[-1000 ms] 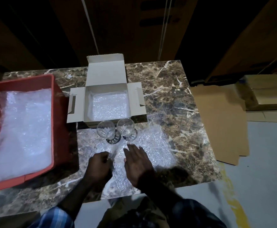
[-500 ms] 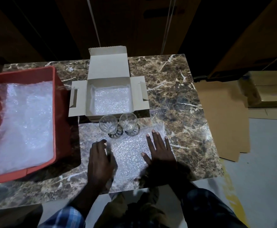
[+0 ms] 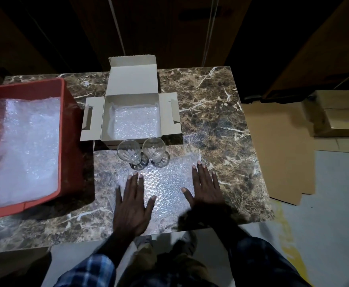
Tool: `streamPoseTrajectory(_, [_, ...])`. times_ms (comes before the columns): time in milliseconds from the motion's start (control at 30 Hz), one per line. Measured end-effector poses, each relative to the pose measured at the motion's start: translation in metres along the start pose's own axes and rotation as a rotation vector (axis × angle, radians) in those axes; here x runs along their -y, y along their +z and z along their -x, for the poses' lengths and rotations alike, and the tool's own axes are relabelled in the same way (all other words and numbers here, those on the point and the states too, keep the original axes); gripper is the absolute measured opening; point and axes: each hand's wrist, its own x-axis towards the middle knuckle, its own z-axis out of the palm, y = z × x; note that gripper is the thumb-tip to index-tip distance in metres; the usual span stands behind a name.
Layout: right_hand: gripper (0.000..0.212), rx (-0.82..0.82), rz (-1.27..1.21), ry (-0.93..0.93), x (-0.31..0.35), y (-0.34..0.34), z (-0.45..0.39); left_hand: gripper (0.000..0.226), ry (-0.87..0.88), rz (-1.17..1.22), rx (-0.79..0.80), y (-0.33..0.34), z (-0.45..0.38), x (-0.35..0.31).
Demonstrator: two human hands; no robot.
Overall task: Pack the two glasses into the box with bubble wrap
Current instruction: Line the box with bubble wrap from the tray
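Two clear stemmed glasses, the left glass (image 3: 128, 151) and the right glass (image 3: 154, 148), stand upright side by side just in front of the open cardboard box (image 3: 93, 119). A layer of bubble wrap lines the box floor. A sheet of bubble wrap (image 3: 166, 183) lies flat on the marble table before the glasses. My left hand (image 3: 132, 200) presses flat on the sheet's left part, fingers straight. On the sheet's right part my right hand (image 3: 205, 187) lies flat with fingers spread. Neither hand touches a glass.
A red crate (image 3: 66, 141) full of bubble wrap sits at the table's left. Flat cardboard sheets (image 3: 277, 152) and a closed carton (image 3: 339, 112) lie on the floor to the right. The table's front edge runs just below my wrists.
The crumpled sheet now lies spread flat. My left hand opened from a curled grip to a flat palm, and my right hand slid right and forward across the sheet.
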Motion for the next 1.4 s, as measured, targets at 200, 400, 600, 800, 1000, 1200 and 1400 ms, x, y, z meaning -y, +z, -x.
streamPoseTrajectory(200, [0.073, 0.111, -0.031, -0.101, 0.008, -0.013, 0.0, 0.054, -0.286, 0.243, -0.27, -0.034, 0.012, -0.002])
streamPoseTrajectory(400, [0.063, 0.091, -0.15, -0.224, 0.042, -0.012, 0.018, 0.071, -0.65, 0.516, -0.189, -0.039, 0.004, -0.023])
streamPoseTrajectory(600, [0.061, 0.133, -0.096, -0.267, 0.035, -0.013, 0.019, 0.035, -0.843, 0.603, -0.095, -0.039, -0.004, -0.028])
streamPoseTrajectory(800, [0.059, 0.116, -0.032, -0.179, 0.036, -0.018, 0.021, 0.033, -0.785, 0.555, -0.165, -0.051, -0.004, -0.018])
streamPoseTrajectory(1000, [0.053, 0.026, -0.09, -0.161, 0.04, -0.021, 0.019, 0.024, -0.523, 0.513, -0.245, -0.067, 0.002, -0.01])
streamPoseTrajectory(1200, [0.054, 0.19, -0.709, 0.279, 0.056, -0.051, -0.007, 0.019, -0.264, 0.458, -0.297, -0.071, 0.01, -0.065])
streamPoseTrajectory(1400, [0.033, 0.396, -1.396, 0.718, 0.061, -0.074, -0.034, 0.038, -0.118, 0.62, -0.19, -0.06, 0.009, -0.106])
